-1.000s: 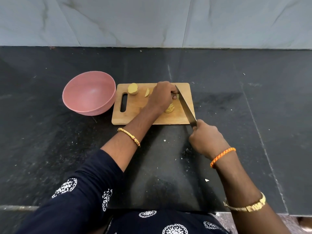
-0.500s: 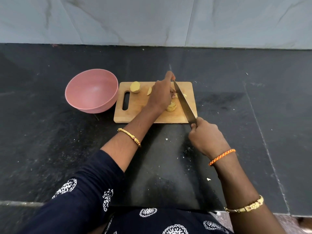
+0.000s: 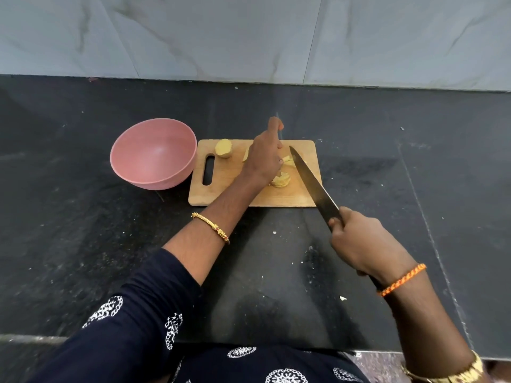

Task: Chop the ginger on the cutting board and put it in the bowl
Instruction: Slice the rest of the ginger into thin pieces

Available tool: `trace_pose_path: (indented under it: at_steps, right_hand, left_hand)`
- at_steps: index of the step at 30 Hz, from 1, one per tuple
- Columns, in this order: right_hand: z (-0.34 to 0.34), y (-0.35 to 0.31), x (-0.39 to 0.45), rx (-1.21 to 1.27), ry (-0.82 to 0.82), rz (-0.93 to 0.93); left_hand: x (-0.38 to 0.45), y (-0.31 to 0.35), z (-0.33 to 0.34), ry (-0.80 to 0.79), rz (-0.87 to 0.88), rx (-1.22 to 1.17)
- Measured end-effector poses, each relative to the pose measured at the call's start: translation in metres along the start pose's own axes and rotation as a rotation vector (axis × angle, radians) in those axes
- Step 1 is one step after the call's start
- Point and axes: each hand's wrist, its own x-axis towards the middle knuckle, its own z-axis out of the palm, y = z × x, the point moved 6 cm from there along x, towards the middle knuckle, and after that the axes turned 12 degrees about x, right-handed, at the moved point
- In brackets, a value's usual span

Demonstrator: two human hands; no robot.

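- the right hand (image 3: pixel 365 241) is wrapped tight around the handle of one knife (image 3: pixel 313 186), near the front right corner of the cutting board; the blade slants up and left over the board's right part, its tip just right of the left hand.
- the left hand (image 3: pixel 265 158) rests on the middle of the board, fingers curled down onto ginger, with one finger stuck up past the board's far edge; just how the fingers grip the ginger is hidden under the hand.
- one cutting board (image 3: pixel 221 194) lies on the counter (image 3: pixel 83 244), its handle slot at the left end.
- ginger shows in four places: a chunk (image 3: pixel 224 147) at the far left corner of the board, a thin slice (image 3: pixel 245 154) just left of the left hand, small cut bits (image 3: pixel 288 161) between that hand and the blade, and a stack of slices (image 3: pixel 280 180) just under the heel of the hand.
- one pink bowl (image 3: pixel 153 153) stands on the counter, its rim just beside the board's left edge; no ginger shows in it.
- pale specks lie scattered on the counter in front of the board.
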Motion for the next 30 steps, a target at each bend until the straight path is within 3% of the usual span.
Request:
trace_pose_path:
  at_steps: [7, 20, 30]
  right_hand:
    - [0.013, -0.018, 0.017, 0.069, 0.041, -0.057]
    - [0.017, -0.017, 0.015, -0.060, -0.030, -0.007]
    - [-0.002, 0.002, 0.003, 0.143, 0.065, -0.036]
  left_hand:
    - [-0.003, 0.001, 0.001, 0.018, -0.010, -0.028]
    - [-0.004, -0.001, -0.003, 0.038, -0.018, -0.077]
    - [-0.003, -0.025, -0.031, 0.038, -0.097, -0.229]
